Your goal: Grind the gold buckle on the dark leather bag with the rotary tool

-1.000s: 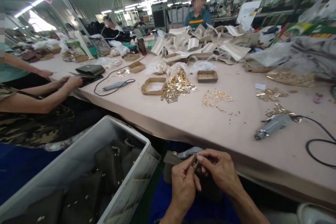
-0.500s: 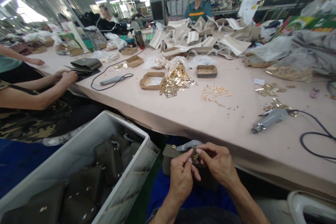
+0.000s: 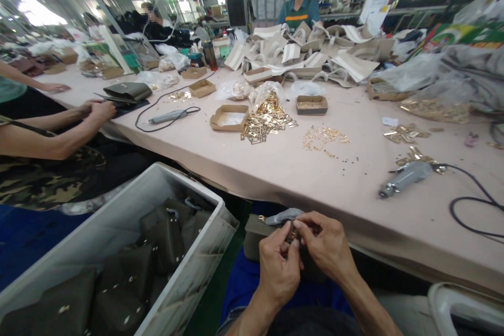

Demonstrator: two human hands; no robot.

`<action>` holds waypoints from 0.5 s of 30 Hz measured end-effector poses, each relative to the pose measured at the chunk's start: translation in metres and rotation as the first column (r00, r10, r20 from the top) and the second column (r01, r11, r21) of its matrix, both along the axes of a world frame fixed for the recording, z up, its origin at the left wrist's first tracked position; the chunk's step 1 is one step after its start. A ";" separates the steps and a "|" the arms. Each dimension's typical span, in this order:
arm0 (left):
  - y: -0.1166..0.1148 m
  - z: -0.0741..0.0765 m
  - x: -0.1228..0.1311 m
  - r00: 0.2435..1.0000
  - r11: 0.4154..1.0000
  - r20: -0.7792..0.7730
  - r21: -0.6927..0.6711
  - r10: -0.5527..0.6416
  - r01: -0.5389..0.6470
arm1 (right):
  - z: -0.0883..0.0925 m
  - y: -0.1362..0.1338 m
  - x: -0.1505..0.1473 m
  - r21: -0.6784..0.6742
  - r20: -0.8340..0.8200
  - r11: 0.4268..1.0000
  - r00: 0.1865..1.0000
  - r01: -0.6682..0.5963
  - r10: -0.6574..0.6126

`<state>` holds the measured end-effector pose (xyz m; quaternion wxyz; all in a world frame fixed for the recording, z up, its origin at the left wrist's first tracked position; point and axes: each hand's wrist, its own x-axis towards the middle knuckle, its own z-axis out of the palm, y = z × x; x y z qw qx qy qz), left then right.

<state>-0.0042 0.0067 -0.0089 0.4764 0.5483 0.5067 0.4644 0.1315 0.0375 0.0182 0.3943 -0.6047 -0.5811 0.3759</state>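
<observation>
A dark olive handbag (image 3: 254, 241) rests on my lap, below the table's front edge. Its handle (image 3: 285, 215) is wrapped in pale film, with a small gold ring beside it. My left hand (image 3: 279, 266) pinches a short dark tab (image 3: 291, 232) of the bag from the left, thumb and fingers closed. From the right, the thumb and fingertips of my right hand (image 3: 325, 242) close on the same tab. A small gold fitting shows on it between the fingertips. Most of the bag is hidden behind my hands.
A white crate (image 3: 220, 210) of olive bags stands at left. On the table (image 3: 244, 173) lie gold buckles (image 3: 268, 121), small gold parts (image 3: 325, 136), a cardboard tray (image 3: 214, 123) and an electric screwdriver (image 3: 407, 178). A co-worker's hands (image 3: 100, 110) hold a bag at far left.
My left thumb and fingers have drawn up and closed more tightly around the tab; my right hand stays nearly in place. The view has shifted slightly.
</observation>
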 end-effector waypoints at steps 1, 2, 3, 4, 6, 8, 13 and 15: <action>-0.001 -0.001 0.001 0.999 0.999 -0.046 0.041 0.025 -0.023 | -0.001 0.000 0.000 0.004 0.007 1.000 1.000 -0.001 0.001; -0.002 -0.002 0.003 0.994 0.995 -0.091 0.084 0.059 -0.052 | -0.001 0.000 0.000 0.011 0.014 1.000 1.000 -0.005 0.005; -0.003 -0.003 0.004 0.987 0.989 -0.131 0.126 0.091 -0.075 | -0.002 0.000 0.000 0.022 0.020 1.000 1.000 -0.009 0.009; -0.003 -0.003 0.006 0.980 0.983 -0.164 0.158 0.116 -0.090 | -0.003 0.000 0.000 0.034 0.025 0.999 1.000 -0.013 0.012; -0.003 -0.004 0.008 0.968 0.975 -0.205 0.195 0.146 -0.106 | -0.004 0.000 -0.001 0.056 0.024 0.998 1.000 -0.020 0.019; -0.003 -0.006 0.009 0.960 0.970 -0.225 0.210 0.167 -0.119 | -0.005 0.000 -0.002 0.066 0.017 0.998 1.000 -0.020 0.019; -0.004 -0.010 0.011 0.953 0.956 -0.224 0.254 0.205 -0.146 | -0.004 -0.001 -0.002 0.055 0.013 0.998 1.000 0.017 -0.018; -0.004 -0.012 0.011 0.949 0.953 -0.228 0.262 0.218 -0.156 | -0.003 -0.001 -0.003 0.043 0.002 0.998 0.999 0.037 -0.037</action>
